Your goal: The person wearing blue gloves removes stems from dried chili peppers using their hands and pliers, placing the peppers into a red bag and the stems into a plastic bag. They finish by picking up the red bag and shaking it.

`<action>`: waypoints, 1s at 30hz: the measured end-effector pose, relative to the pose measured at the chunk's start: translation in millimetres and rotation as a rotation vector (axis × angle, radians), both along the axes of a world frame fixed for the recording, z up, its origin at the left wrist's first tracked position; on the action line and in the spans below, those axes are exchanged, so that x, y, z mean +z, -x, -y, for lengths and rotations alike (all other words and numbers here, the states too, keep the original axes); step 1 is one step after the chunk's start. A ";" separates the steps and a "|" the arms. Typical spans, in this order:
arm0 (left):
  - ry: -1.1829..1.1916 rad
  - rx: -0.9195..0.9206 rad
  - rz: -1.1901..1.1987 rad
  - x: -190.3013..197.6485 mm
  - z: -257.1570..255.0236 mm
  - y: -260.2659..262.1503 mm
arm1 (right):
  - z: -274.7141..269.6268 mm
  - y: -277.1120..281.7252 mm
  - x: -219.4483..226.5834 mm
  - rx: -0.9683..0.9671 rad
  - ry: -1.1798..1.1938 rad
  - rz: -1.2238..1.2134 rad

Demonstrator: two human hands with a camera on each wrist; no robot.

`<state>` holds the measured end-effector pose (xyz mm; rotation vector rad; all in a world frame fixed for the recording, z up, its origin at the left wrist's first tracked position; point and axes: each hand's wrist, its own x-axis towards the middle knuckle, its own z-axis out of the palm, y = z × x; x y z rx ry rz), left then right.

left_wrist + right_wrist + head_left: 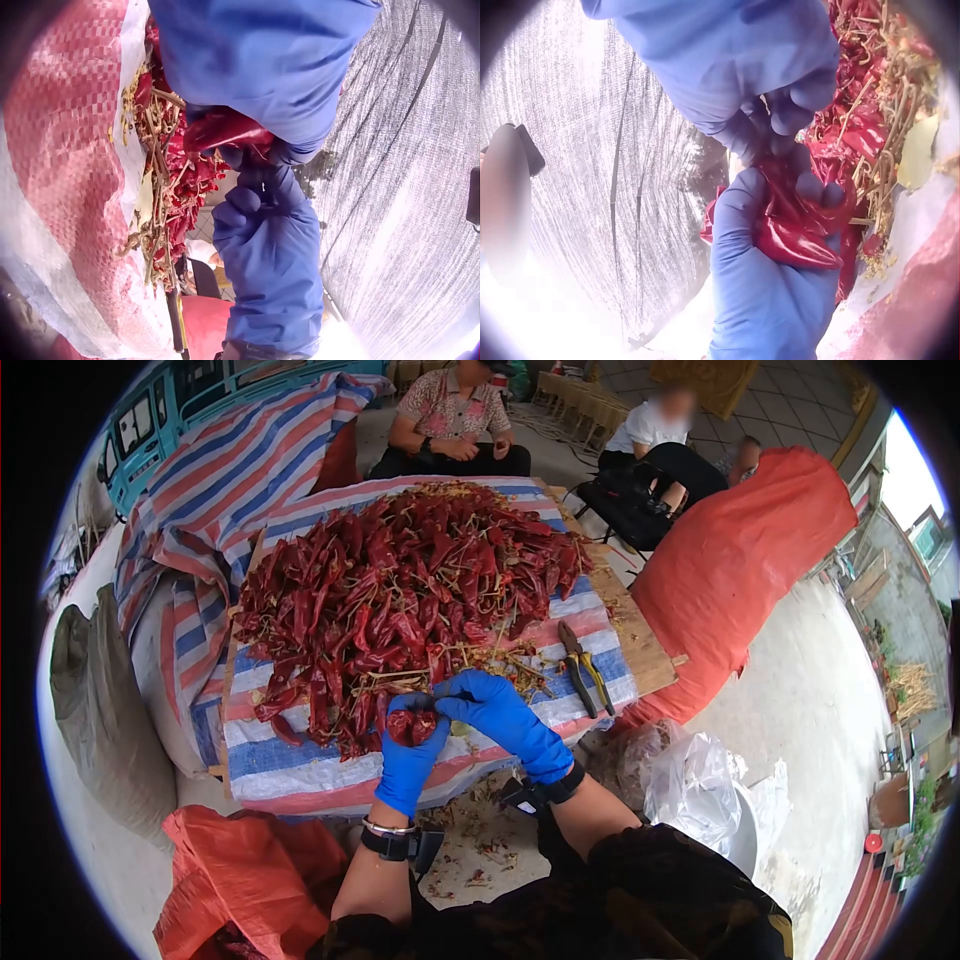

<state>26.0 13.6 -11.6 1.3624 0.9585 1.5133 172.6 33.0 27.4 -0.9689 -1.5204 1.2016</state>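
My left hand [405, 772], in a blue glove, holds several dried red chili peppers [411, 727] at the near edge of the table. In the right wrist view the glossy chilies [799, 244] lie across its palm under curled fingers. My right hand [505, 722], gloved in blue too, meets it from the right, thumb and fingertips pinching at the end of a chili; what exactly sits between these fingertips is hidden. Just beyond both hands spreads a large pile of dried chilies [400, 585], with broken stems [505, 660] along its near right side.
A striped woven sheet [275, 765] covers the table. Yellow-and-black pliers [585, 672] lie on it, right of the pile. Red sacks [735, 575] stand at the right and near left [245, 880]. Clear plastic bags [695, 785] sit at lower right. People [455, 420] sit behind the table.
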 end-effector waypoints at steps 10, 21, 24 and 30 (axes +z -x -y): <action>0.259 -0.089 0.204 12.8 4.8 -5.9 | 5.9 19.1 1.4 -0.324 -0.580 0.424; 0.348 0.114 0.229 3.2 0.4 -15.4 | 3.2 31.7 -15.0 -0.541 -0.713 0.504; 0.419 0.126 0.263 3.9 1.2 -16.8 | -1.4 31.6 -24.6 -0.531 -0.696 0.454; 0.570 -0.107 0.631 25.6 5.6 -11.5 | 3.4 25.1 -8.8 -0.214 0.394 -0.452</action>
